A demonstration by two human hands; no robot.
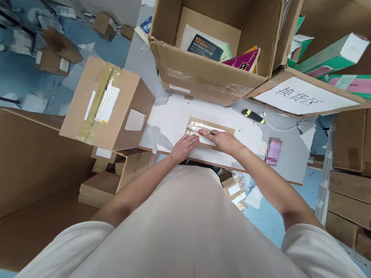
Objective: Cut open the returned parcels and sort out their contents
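A small flat cardboard parcel (229,130) with a white label and shiny tape at its left end lies near the table's front edge. My left hand (185,148) rests on its lower left corner, fingers stretched out flat. Over the label is my right hand (224,141), its forefinger reaching toward the taped end and the other fingers curled. A tiny red spot shows at that fingertip and something dark by the knuckles; what the hand holds, if anything, is too small to name. A black and yellow box cutter (252,115) lies apart, to the right.
An open carton (205,75) with several books stands behind the parcel. Beside it, another carton with a handwritten sign (290,95) holds green and pink boxes. A taped box (112,105) stands left, above a large open carton (30,159). A blurred pink object (273,152) lies right.
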